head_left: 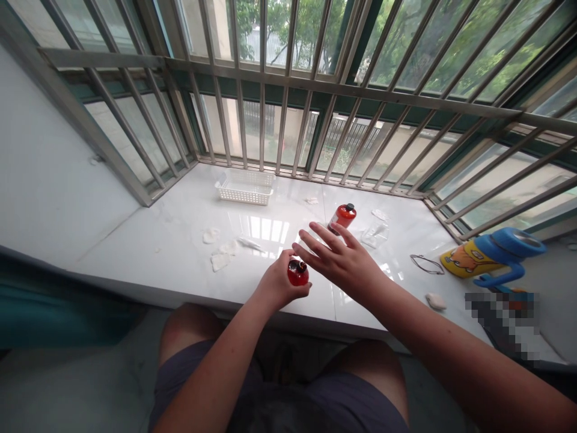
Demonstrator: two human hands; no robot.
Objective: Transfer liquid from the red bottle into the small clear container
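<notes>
My left hand (277,281) is wrapped round a small red bottle (298,276) with a dark top, held upright near the front edge of the white ledge. Whether that bottle is capped is too small to tell. Just right of it, my right hand (340,258) stretches out flat with the fingers spread, palm down and nothing visible in it. Beyond those fingers stands a second red bottle (345,215) with a black cap, its lower part partly covered by the hand. A clear plastic wrapper (375,233) lies to its right.
A white plastic basket (246,191) stands at the back. Crumpled white pieces (220,257) and a thin white packet (250,243) lie left. To the right are a metal loop (427,264), a whitish lump (435,301) and a blue-and-yellow flask (478,255). Metal window bars (283,126) border the ledge.
</notes>
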